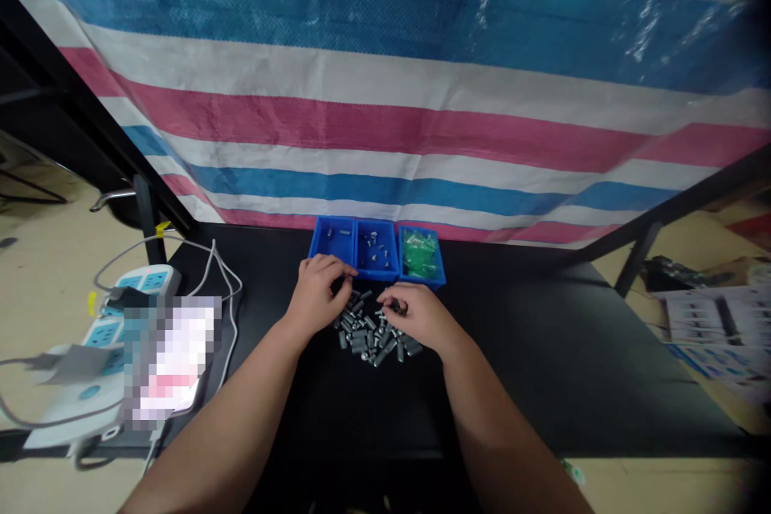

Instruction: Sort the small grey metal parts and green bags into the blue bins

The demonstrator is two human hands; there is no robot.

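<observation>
A loose heap of small grey cylindrical pieces with shiny, metallic-looking ends (370, 337) lies on the matte black tabletop (530, 337), in front of a row of 3 open blue plastic bins. The person's left hand (319, 293) is at the upper left edge of the heap, its fingers bent and its thumb drawn in near the front of the bins; whether it grips a piece cannot be told. The right hand (425, 312) reaches over the heap's right side, fingers curled toward the thumb around a dark gap; whether anything is pinched there cannot be told either.

The left blue bin (332, 250) contains 2 small grey cylinders near its back. The middle blue bin (378, 276), against it, has several tiny shiny pieces scattered over its floor. The right blue bin (426, 282), just beside the middle 1, is filled with bright green material under clear, glossy plastic (420, 254).

At the table's left end, a white power strip with blue socket faces (153, 277) lies beside a pixelated, bright-screened device (181, 353). Behind the bins hangs a blue, white and red striped woven plastic sheet (391, 128).
</observation>
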